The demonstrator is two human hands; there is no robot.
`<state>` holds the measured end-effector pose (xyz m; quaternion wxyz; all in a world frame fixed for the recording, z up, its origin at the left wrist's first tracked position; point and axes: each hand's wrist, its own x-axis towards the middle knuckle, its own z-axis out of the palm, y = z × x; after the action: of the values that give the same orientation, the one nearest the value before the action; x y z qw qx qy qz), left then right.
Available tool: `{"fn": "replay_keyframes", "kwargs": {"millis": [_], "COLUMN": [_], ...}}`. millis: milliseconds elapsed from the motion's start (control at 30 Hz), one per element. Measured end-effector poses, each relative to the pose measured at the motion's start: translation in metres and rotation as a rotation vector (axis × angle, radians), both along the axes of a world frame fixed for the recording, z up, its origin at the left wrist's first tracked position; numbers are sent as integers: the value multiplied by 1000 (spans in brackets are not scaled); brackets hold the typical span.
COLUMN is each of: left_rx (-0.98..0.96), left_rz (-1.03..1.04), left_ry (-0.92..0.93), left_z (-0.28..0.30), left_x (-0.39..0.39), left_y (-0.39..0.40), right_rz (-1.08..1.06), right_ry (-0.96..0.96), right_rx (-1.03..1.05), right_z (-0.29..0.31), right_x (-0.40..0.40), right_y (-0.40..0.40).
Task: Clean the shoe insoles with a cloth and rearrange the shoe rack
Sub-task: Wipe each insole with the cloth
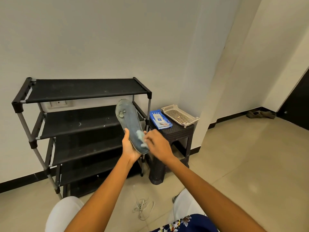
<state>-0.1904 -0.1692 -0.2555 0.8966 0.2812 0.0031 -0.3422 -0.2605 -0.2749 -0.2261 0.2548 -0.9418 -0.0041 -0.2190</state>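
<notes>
Insole [128, 126], grey-blue and worn, was held in front of the shoe rack [80, 124], its long axis slanting up and to the left, toe end raised toward the rack's top shelf and heel end low. The left hand [129, 146] cupped the heel from beneath, thumb curled over the edge. The right hand [157, 143] pinched a small pale cloth [140, 135] against the heel area. Right of the rack, a dark stool [173, 136] carried a wipes packet [159, 118] and a beige tray [179, 115]
</notes>
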Motion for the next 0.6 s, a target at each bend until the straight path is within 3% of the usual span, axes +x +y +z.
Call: {"fn": "replay_keyframes", "kwargs": {"millis": [100,167,500,600], "left_rx": [0,3,-29,23], "left_rz": [5,12,22,-15], "left_ry": [-55,-47,104,87], "left_z": [3,5,-8,-9], "left_x": [-6,-8,-1,-10], "left_y": [-1,-3,4,1], "right_rz": [-183,-168,99,-62], "right_ry": [-83,-47,131,60], "right_rx": [490,555,-168,-228], "right_z": [16,21,-6,-4], "right_x": [5,9,-1,2], "right_y": [-1,4,37,17]}}
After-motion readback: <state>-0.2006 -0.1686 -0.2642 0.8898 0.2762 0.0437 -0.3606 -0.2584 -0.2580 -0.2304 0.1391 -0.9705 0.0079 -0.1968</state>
